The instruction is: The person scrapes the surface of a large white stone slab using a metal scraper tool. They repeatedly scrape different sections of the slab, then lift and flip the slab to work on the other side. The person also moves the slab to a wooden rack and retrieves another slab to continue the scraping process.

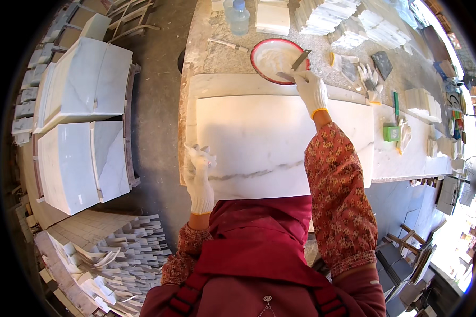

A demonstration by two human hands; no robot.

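A white marble slab (269, 140) with a grey vein lies flat on the workbench in front of me. My right hand (311, 91), in a white knitted glove, is closed on a small scraper (286, 77) at the near rim of a red-rimmed bowl (259, 67). Whitish paste coats the bowl's inside. A second, dark metal blade (301, 59) rests against its right side. At the slab's left edge is my left hand (200, 171), also gloved, with curled fingers. Whatever they hold, if anything, I cannot make out.
Beyond the bowl stand a plastic bottle (239, 21) and stacked marble tiles (325, 16). Spare gloves (370, 82), a dark grey piece (382, 64) and a green box (392, 133) lie to the right. Marble slabs (69, 166) lean on a rack at left.
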